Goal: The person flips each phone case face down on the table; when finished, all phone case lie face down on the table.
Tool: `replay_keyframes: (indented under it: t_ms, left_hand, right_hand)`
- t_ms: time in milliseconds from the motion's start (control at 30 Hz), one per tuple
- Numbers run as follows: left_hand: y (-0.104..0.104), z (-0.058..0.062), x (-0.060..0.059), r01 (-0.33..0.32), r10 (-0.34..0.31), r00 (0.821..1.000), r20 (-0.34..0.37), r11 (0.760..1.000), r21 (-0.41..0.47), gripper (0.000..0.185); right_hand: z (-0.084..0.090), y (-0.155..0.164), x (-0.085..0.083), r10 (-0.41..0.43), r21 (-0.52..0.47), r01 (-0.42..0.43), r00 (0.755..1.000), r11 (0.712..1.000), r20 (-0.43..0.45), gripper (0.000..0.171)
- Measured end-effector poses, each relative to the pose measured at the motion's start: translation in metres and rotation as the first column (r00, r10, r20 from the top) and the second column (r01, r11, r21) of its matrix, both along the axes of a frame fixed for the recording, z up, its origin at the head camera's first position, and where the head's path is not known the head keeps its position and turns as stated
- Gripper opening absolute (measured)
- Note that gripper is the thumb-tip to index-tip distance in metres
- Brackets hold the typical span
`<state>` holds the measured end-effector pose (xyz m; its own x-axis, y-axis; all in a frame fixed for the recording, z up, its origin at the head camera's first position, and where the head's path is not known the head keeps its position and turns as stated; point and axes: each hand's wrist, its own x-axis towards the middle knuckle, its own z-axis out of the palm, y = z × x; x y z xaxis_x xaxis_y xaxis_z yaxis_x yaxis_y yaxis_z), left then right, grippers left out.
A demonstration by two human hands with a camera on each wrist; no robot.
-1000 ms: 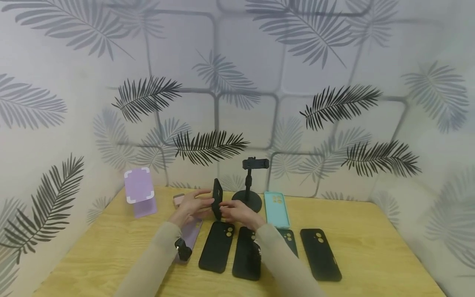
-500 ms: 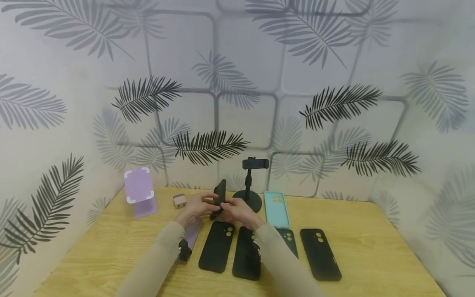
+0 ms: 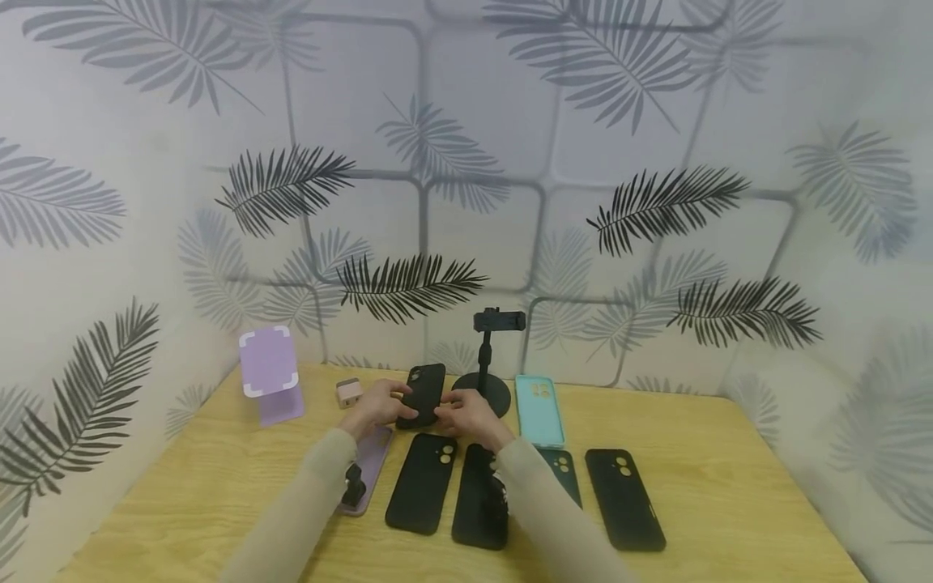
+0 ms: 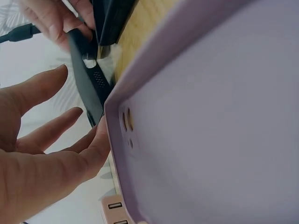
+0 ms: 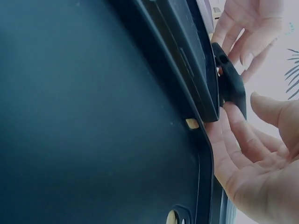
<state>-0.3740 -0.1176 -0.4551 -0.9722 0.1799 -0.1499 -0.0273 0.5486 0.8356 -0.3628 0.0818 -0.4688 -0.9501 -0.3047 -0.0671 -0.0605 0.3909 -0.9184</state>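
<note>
Head view showed a row of phone cases lying flat on the wooden table, nearest to the person. From left to right lay a purple case, a black case, another black case, a dark green case partly hidden by a sleeve, and a last black case.

Just past that row, both hands met over one more black phone case. It was lifted a little off the table and tipped back, with its camera hole at the top. The left hand held its left edge with curled fingers, and the right hand pinched its right edge. The wrist views showed fingertips on the thin rim, quite loosely.

I think the person was turning this case over to look at it or get it ready. The next move would need a steady hold on both edges while it was set down or fitted.

Farther back stood a small pink charger, a teal case, a black phone stand and a purple stand by the leafy wall.
</note>
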Motion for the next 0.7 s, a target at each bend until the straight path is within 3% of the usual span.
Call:
replay_keyframes:
  t_ms: [133,300,500,700]
  left_hand:
    - [-0.006,0.002,0.001,0.012,-0.012,1.0,0.016,1.0,0.007,0.054]
    - [-0.009,0.004,0.002,0.0,-0.001,0.999,0.035,1.0,0.01,0.055]
    - [-0.016,0.007,0.004,0.021,-0.022,1.0,0.014,0.999,0.031,0.056]
    - [-0.044,0.009,0.02,0.076,-0.071,0.997,-0.041,0.989,0.125,0.052]
  right_hand:
    - [0.0,0.001,0.0,0.079,-0.002,-0.079,0.996,0.997,0.029,0.041]
    - [0.0,0.001,-0.001,0.117,0.032,-0.119,0.992,0.992,0.056,0.043]
    - [-0.002,0.002,-0.001,0.095,0.042,-0.098,0.994,0.994,0.055,0.041]
    - [-0.002,0.0,0.01,0.057,0.015,-0.056,0.998,0.998,-0.039,0.033]
